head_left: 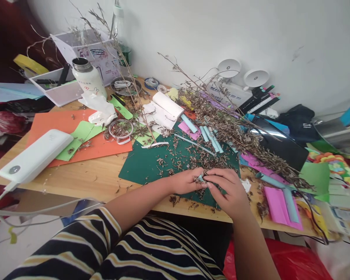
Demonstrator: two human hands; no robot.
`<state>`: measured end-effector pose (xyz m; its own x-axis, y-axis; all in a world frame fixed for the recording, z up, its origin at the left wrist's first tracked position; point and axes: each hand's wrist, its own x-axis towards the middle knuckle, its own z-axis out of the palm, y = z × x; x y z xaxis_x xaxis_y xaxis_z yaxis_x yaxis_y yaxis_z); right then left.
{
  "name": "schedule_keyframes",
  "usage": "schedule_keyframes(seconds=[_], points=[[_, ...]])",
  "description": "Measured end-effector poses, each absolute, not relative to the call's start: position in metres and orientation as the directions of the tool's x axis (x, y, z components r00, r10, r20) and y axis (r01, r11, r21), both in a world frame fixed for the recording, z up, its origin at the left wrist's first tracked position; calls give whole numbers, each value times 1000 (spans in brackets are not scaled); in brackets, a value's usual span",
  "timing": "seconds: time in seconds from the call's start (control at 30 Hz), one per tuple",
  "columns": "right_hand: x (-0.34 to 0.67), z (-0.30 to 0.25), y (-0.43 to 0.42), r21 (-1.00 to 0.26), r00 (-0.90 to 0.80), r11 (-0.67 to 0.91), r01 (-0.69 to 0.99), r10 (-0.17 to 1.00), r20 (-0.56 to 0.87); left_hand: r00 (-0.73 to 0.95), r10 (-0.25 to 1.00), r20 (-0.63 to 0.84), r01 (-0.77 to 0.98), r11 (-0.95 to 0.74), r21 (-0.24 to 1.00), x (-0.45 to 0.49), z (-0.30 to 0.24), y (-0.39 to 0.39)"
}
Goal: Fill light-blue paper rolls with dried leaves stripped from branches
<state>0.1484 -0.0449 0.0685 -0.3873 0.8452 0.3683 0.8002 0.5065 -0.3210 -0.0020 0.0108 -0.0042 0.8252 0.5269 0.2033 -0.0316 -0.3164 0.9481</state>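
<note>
My left hand [188,181] is closed around a small light-blue paper tube [200,178], mostly hidden by the fingers, with dried leaf bits at its open end. My right hand [230,190] meets it from the right, fingertips and thumb pinched at the tube's end. Both hands are above the front edge of a dark green mat [140,165] strewn with crumbled dried leaves [175,157]. Farther back lie rolled light-blue paper tubes [212,139] and a big bunch of dried leafy stems [233,124].
To the left are a white power bank [36,155] with a cable, orange paper [105,149], a clear tape ring [121,130] and a white bottle [89,77]. A white roll [167,105] lies at the back. Pink paper [275,206] sits at the right edge.
</note>
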Motion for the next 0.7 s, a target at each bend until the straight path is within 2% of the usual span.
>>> schedule_keyframes(seconds=[0.17,0.27,0.4,0.47,0.7], points=[[150,66,-43,-430,-296,417,801,900,321,824,528,205,-47,-296,954,-3,-4,11],[152,63,-42,-561,-204,307,769,949,239,822,535,197,-34,-298,954,-3,-3,11],[153,52,-38,-827,-102,140,545,990,100,813,549,193,-14,-313,950,-4,-2,10],[154,45,-37,-905,-83,73,418,996,42,810,548,210,-16,-338,941,-4,-2,11],[161,33,-33,-982,-123,-101,157,985,-121,850,462,252,-53,-402,914,-6,3,13]])
